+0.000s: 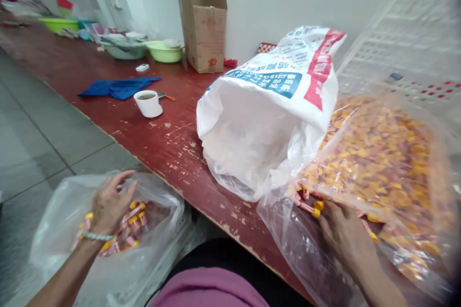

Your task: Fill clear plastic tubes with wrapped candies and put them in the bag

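My left hand is raised above a clear plastic liner bag on the left, its fingers apart and nothing in them. In that bag lie several small red-and-white tubes with yellow caps. On the right, my right hand reaches into the mouth of a large clear plastic bag. Its thumb and fingers are spread beside a few loose yellow-capped tubes; its fingertips are partly hidden. Many more yellow-capped tubes fill the bag behind it.
A white woven sack lies open-mouthed on the worn red table. Farther left are a white cup of dark liquid, a blue cloth, a cardboard box and green basins. A white perforated crate stands at right.
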The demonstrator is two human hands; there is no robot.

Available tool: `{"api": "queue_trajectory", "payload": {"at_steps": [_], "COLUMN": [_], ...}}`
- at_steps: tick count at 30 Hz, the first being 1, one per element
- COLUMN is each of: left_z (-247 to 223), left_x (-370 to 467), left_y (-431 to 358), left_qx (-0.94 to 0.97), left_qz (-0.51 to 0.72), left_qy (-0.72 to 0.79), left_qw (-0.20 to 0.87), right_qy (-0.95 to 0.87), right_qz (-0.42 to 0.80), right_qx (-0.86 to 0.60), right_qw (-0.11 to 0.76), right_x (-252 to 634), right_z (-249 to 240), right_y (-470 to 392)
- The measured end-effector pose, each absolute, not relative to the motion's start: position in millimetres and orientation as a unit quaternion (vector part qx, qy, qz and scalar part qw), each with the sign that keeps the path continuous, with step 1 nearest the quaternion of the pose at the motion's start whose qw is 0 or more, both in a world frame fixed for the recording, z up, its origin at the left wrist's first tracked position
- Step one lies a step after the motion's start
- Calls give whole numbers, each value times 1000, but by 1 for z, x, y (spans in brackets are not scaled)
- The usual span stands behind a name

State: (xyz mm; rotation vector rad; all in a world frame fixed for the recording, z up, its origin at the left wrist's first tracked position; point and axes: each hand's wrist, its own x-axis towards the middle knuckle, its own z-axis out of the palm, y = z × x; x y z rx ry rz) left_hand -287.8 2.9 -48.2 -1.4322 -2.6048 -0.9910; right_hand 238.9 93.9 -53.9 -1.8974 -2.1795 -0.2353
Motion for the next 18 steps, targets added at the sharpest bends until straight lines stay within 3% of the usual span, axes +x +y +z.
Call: {"api": "queue_trajectory", "payload": {"at_steps": [2,4,8,11,18], "left_z": [-24,-2,12,1,-22], "left_x": [-249,-206,-135,-106,-132], "left_y": [30,66,162,234,299], "left_qx": [-543,-616,-749,-795,-741], "left_qz": [-409,-434,-354,-220,-134], "left_qy": [-733,-656,-553,-562,-656], "left_qw": [-7,-44,-88,-68,-45], "right_qy": [-755,-766,-826,-832,-756], "right_qz": [-72,-73,-19,73,92], "right_qx": [-642,-617,-474,-509,-642], "right_qw": [110,165,303,209,86], "right_x": [221,193,116,67,68], "right_z": [-31,-5,33,34,3], "right_y": [84,80,118,180,280]}}
